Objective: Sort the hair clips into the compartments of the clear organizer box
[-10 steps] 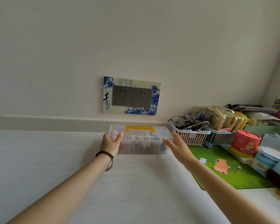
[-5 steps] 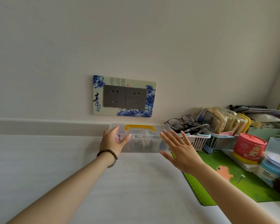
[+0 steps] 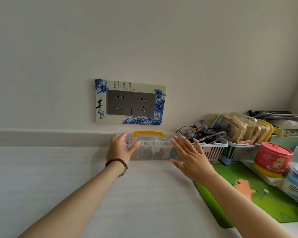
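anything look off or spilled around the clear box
Nothing spilled or broken. The clear organizer box sits level against the wall. Only oddity: glasses heaped loosely in the pink basket beside it, one pair poking above the rim.

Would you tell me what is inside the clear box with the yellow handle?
The box shows small pink, dark and pale items, too blurred to identify. The left hand covers its left end.
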`<action>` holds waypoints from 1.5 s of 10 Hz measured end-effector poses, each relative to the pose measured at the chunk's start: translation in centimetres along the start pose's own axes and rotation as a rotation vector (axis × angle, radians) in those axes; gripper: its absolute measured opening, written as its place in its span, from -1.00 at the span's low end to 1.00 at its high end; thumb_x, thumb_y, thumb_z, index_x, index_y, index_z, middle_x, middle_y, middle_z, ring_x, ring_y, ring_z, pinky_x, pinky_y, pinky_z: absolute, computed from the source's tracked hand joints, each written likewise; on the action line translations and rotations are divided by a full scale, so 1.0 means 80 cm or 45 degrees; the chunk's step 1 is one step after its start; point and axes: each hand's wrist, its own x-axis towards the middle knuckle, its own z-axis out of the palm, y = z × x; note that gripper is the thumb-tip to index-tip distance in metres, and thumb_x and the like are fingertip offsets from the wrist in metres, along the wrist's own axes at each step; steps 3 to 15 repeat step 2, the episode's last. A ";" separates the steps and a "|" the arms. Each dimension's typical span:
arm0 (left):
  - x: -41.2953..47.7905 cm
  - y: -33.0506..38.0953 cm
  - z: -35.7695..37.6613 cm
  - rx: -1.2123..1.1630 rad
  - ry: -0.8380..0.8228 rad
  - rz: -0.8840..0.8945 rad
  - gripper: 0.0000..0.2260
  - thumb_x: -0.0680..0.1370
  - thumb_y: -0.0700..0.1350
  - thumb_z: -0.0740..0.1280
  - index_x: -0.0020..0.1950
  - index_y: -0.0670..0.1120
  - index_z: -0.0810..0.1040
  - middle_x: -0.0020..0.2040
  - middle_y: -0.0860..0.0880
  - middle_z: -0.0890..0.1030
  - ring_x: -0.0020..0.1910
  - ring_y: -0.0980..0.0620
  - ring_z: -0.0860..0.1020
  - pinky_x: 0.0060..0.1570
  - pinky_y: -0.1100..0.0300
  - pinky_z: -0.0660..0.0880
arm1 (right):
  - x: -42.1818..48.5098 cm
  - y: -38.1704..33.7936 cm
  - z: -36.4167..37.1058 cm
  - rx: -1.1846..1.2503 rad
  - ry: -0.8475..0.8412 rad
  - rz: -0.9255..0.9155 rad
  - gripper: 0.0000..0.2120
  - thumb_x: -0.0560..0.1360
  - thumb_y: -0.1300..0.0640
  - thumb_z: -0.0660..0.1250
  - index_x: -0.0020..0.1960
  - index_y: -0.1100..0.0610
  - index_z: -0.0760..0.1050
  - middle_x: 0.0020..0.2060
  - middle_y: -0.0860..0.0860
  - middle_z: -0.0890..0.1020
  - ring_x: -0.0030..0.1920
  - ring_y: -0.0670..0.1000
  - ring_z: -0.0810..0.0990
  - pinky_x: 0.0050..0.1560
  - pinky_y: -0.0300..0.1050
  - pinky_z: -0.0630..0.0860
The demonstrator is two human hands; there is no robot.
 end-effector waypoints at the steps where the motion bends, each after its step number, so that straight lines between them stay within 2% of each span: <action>1: 0.002 -0.001 -0.002 0.017 -0.056 -0.002 -0.36 0.41 0.19 0.33 0.41 -0.03 0.28 0.43 -0.14 0.27 0.34 -0.14 0.35 0.13 0.00 0.42 | 0.002 0.001 -0.001 -0.017 -0.027 0.009 -0.33 0.51 -0.34 -0.23 0.52 -0.05 -0.10 0.52 -0.07 0.01 0.52 -0.06 -0.19 0.45 0.02 -0.33; 2: 0.000 0.001 -0.009 0.075 -0.103 -0.017 -0.29 0.41 0.26 0.27 0.47 0.02 0.12 0.49 -0.15 0.11 0.41 -0.18 0.22 0.21 -0.08 0.39 | 0.005 -0.007 -0.015 0.058 -0.118 0.009 -0.31 0.47 -0.36 -0.29 0.51 -0.07 -0.16 0.51 -0.10 -0.08 0.53 0.01 -0.20 0.46 0.04 -0.32; 15: 0.000 0.001 -0.009 0.075 -0.103 -0.017 -0.29 0.41 0.26 0.27 0.47 0.02 0.12 0.49 -0.15 0.11 0.41 -0.18 0.22 0.21 -0.08 0.39 | 0.005 -0.007 -0.015 0.058 -0.118 0.009 -0.31 0.47 -0.36 -0.29 0.51 -0.07 -0.16 0.51 -0.10 -0.08 0.53 0.01 -0.20 0.46 0.04 -0.32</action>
